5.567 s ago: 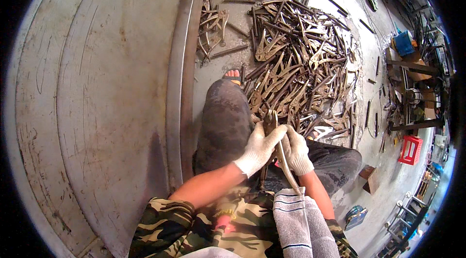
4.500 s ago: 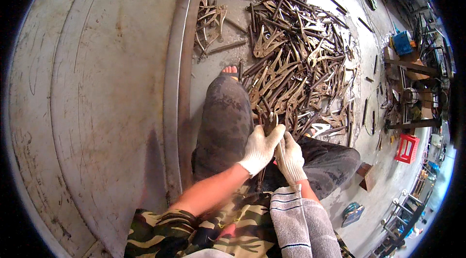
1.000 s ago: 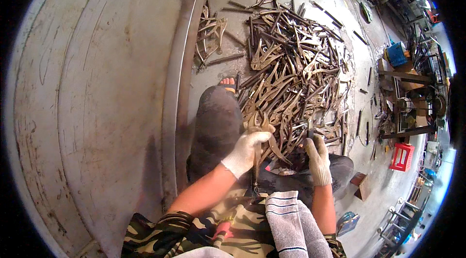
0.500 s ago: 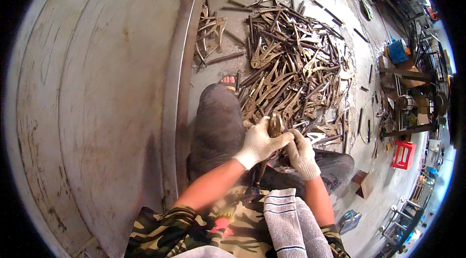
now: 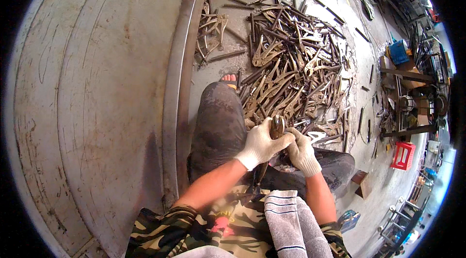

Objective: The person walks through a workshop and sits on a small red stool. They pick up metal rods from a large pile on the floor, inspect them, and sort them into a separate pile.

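Both of my hands wear pale knit gloves and come together in front of my lap. My left hand (image 5: 260, 144) is wrapped round a pair of locking pliers (image 5: 277, 126), whose metal jaw end sticks up past the thumb. On the other side, my right hand (image 5: 302, 152) is closed with its fingers curled against the pliers' lower part. The gloves hide most of the tool between them. Just beyond lies a big heap of pliers (image 5: 274, 87), with metal jaws, handles and dark tubular grips tangled together on the floor.
A large grey metal panel (image 5: 111, 88) with a raised edge stands along my left. Beside it is a smaller group of pliers (image 5: 211, 32). To the right are loose dark rods (image 5: 360, 121), a red plastic crate (image 5: 403, 155), a brown box (image 5: 361, 184) and a cluttered metal rack (image 5: 410, 76).
The pliers have turned in my hands: a ridged face showed at the top before, and a smoother, shiny jaw shows now. My right hand's fingers have shifted slightly around them.
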The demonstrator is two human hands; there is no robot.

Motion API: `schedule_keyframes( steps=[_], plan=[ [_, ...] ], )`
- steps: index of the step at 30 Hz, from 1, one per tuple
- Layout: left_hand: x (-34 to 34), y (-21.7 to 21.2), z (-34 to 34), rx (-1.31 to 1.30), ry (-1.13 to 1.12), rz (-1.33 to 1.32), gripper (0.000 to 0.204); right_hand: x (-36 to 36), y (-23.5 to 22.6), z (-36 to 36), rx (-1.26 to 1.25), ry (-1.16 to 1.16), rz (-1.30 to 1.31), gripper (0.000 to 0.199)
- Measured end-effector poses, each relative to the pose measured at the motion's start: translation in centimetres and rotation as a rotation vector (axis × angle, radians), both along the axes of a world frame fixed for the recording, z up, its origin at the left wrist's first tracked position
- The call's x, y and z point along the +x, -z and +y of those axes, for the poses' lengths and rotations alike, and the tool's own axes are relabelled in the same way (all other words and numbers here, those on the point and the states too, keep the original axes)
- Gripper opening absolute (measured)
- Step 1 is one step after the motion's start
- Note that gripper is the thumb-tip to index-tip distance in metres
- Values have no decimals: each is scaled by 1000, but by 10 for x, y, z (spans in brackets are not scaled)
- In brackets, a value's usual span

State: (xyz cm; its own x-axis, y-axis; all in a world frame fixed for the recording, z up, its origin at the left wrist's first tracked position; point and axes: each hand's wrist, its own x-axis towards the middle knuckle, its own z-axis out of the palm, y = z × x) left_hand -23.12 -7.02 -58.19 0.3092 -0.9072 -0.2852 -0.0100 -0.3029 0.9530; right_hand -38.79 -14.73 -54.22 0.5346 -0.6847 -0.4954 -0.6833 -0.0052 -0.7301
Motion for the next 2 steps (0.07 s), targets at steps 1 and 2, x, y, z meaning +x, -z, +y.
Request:
schedule_keyframes(
  steps=[1,2],
  plan=[
    [-1,1,1,10,13,-19,45,-4,6,2,36,31,-21,42],
    [-2,5,2,20,26,-38,45,-9,16,5,72,62,-42,43]
  ],
)
